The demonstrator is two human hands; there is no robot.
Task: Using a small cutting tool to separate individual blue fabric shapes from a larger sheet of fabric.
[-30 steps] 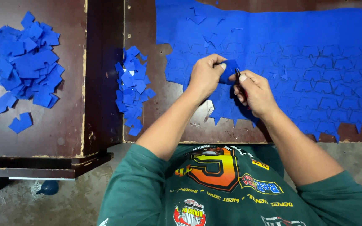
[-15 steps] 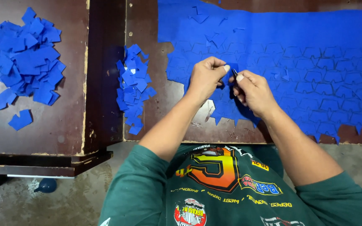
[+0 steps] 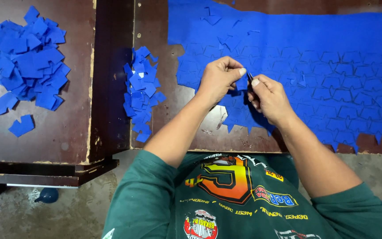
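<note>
Pinching a small blue cut-out piece [image 3: 242, 82] between thumb and curled fingers of the left hand [image 3: 218, 78], just above the big blue sheet of scored shapes [image 3: 332, 66] on the dark brown wooden table [image 3: 155, 26]. Gripping a thin dark tool [image 3: 250, 77] in the closed right hand [image 3: 269, 98], tip touching that piece. Lying well apart to the left: a small heap of blue pieces [image 3: 140, 90] and a larger pile [image 3: 27, 57].

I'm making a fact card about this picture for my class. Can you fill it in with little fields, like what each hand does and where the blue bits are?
left hand: pinches a small blue piece
right hand: holds a thin dark tool at that piece
blue sheet: big, marked with cut shapes, spread on the brown table
small pile: loose blue pieces left of the hands
big pile: on the other table, far left
shirt: green, printed picture
</note>
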